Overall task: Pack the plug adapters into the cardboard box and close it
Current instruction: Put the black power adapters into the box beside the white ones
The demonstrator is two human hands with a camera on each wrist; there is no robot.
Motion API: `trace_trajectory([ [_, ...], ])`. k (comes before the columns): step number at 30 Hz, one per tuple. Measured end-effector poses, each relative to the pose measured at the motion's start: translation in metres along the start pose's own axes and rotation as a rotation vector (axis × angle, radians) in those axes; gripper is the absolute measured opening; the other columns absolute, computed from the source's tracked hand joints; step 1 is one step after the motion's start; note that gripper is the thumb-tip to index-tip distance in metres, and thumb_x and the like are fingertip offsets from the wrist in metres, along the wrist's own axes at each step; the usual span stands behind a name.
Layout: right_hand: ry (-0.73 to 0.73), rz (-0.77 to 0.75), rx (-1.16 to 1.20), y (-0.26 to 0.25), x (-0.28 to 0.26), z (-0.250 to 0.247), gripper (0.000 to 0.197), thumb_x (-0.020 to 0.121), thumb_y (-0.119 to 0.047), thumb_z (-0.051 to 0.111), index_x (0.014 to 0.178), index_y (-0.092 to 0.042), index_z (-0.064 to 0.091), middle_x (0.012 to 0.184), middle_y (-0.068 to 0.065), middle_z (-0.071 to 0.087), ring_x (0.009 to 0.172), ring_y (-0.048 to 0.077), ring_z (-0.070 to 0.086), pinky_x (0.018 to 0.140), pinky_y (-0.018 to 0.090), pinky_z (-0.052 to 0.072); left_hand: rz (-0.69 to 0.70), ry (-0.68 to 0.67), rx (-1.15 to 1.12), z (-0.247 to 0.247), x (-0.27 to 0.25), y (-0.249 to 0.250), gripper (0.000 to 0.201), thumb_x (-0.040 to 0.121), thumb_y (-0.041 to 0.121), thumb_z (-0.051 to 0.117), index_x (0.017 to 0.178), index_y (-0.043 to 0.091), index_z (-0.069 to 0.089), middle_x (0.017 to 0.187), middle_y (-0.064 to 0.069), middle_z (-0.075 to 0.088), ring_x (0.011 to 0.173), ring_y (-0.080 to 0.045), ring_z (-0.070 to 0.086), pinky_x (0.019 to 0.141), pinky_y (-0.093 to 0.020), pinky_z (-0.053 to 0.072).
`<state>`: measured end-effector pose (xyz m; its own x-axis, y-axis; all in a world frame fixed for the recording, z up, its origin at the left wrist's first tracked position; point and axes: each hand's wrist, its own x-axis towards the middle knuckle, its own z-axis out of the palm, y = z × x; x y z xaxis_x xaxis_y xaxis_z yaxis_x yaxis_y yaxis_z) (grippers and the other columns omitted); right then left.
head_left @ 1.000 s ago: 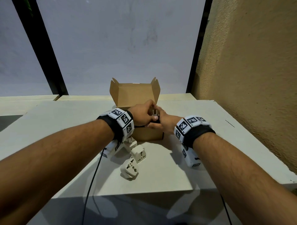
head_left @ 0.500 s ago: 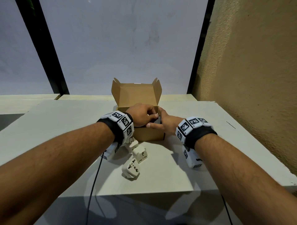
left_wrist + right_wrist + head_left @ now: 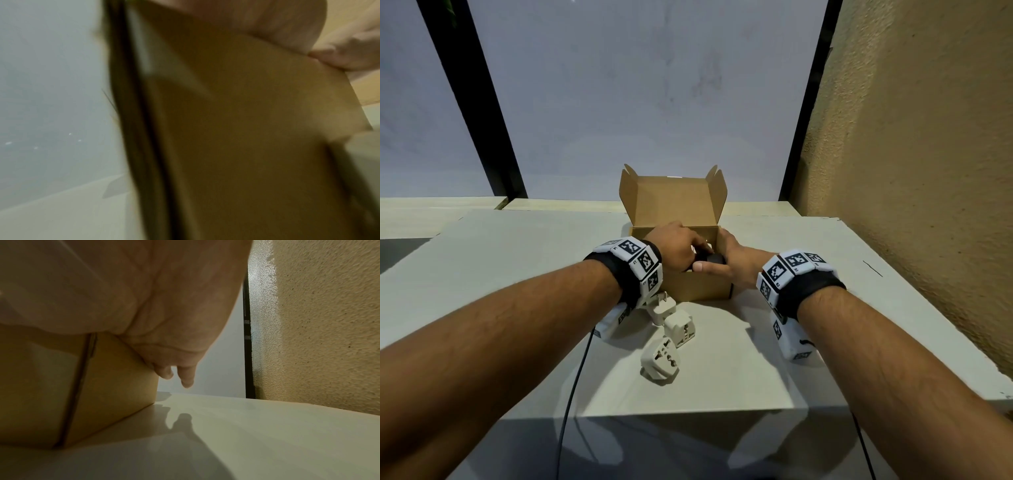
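Both hands meet at the near rim of the cardboard box (image 3: 700, 289). Left hand (image 3: 677, 247) has its fingers curled over a black adapter (image 3: 711, 257); right hand (image 3: 732, 255) grips the same adapter from the other side, thumb (image 3: 707, 266) across its near face. The adapter sits at the box opening, partly below the rim — how deep it goes is hidden by the hands. Rest of the box interior is not visible.

Box lid stands open, upright at the back, side tabs splayed.

Three white adapters lie on the desk (image 3: 722, 377) just in front of the box, under the left wrist: one (image 3: 661, 307) by the box's front wall, a second (image 3: 680, 329) just beside it, a third (image 3: 661, 359) nearest the desk edge.

Right wrist view adds what the head view hides — two fingers (image 3: 186, 373) hang down outside the box's right wall (image 3: 115, 382), clear of the desk, palm pressed against the rim. Left wrist view is blurred: mostly the brown box wall (image 3: 246, 129) close up, right hand's fingers (image 3: 345, 53) at its top edge.

Textured tan wall (image 3: 928, 171) to the right.
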<state>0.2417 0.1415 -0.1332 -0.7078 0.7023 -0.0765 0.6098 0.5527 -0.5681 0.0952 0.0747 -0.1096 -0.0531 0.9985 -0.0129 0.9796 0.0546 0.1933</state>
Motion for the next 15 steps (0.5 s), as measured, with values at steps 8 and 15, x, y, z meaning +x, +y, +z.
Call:
trace_trajectory([
  [8, -0.01, -0.019, 0.02, 0.002, 0.001, 0.0, 0.118, 0.047, -0.094, 0.051, 0.143, -0.031, 0.021, 0.143, 0.001, 0.041, 0.129, 0.02, 0.047, 0.106, 0.044, 0.041, 0.119, 0.127, -0.064, -0.006, -0.015, 0.004, 0.044, 0.086, 0.006, 0.052, 0.124, 0.024, 0.063, 0.121, 0.001, 0.063, 0.115, -0.02, 0.05, 0.096, -0.041, 0.045],
  [15, -0.015, -0.01, -0.022, -0.006, -0.012, -0.006, 0.088, 0.084, -0.054, 0.06, 0.15, -0.023, 0.01, 0.147, 0.005, 0.036, 0.131, 0.028, 0.042, 0.108, 0.039, 0.037, 0.375, 0.144, 0.009, -0.015, -0.06, -0.015, 0.038, 0.083, 0.006, 0.062, 0.109, 0.032, 0.068, 0.116, 0.009, 0.06, 0.106, -0.01, 0.049, 0.086, -0.026, 0.041],
])
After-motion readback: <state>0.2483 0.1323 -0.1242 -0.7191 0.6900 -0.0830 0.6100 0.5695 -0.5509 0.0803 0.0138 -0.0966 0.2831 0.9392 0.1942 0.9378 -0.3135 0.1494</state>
